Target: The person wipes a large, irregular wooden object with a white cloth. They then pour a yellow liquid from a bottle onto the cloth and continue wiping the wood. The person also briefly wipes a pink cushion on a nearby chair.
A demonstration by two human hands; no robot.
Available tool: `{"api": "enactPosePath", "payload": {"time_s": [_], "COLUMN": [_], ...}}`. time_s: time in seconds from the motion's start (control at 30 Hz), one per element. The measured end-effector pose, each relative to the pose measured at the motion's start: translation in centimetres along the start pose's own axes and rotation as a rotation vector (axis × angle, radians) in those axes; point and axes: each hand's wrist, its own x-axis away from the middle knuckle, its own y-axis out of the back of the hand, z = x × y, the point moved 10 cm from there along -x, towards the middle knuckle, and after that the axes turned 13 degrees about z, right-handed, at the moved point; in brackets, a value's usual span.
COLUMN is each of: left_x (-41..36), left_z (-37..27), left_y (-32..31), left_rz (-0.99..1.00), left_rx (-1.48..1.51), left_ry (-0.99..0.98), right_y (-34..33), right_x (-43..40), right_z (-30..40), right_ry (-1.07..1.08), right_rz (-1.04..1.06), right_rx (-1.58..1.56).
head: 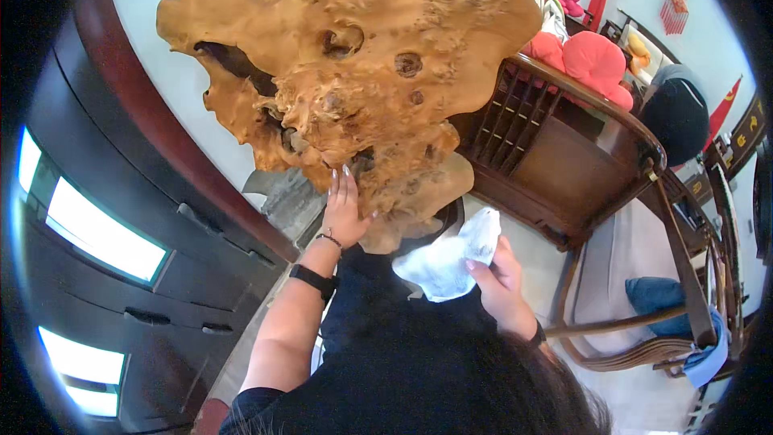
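A large burl-wood root carving (374, 84) with knots, hollows and a ragged edge rises before me. My left hand (345, 211) lies on its lower part with the fingers extended, beside a dark hollow. Pinched between the thumb and fingers of my right hand (504, 284) is a crumpled white cloth or wipe (450, 257), held apart from the wood to the lower right. The wipe's far tip points up towards the carving's pale lower lobe (444, 187).
A dark wooden bench (555, 151) with slatted side and red cushions (595, 63) stands close at right. A wooden armchair (628, 350) with a blue cushion (655, 299) is lower right. Dark double doors (151, 266) with lit glass panes line the left. A grey block (290, 196) sits beneath the carving.
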Motion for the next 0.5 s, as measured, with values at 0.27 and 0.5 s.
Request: {"api": "enactPosePath", "payload": {"time_s": [0.27,0.5], "left_x": [0.1,-0.3], "left_z": [-0.2,-0.5], "left_y": [-0.1,0.0], "left_rz": [0.016,0.047], "left_rx": [-0.001,-0.062], "left_ry": [0.022,0.044], "right_y": [0.8,-0.4], "right_x": [1.6,1.8], "right_z": [0.3,0.0], "right_ry": [-0.059,-0.084], "right_rz": [0.041,0.115], "right_rx": [0.048,0.032]}}
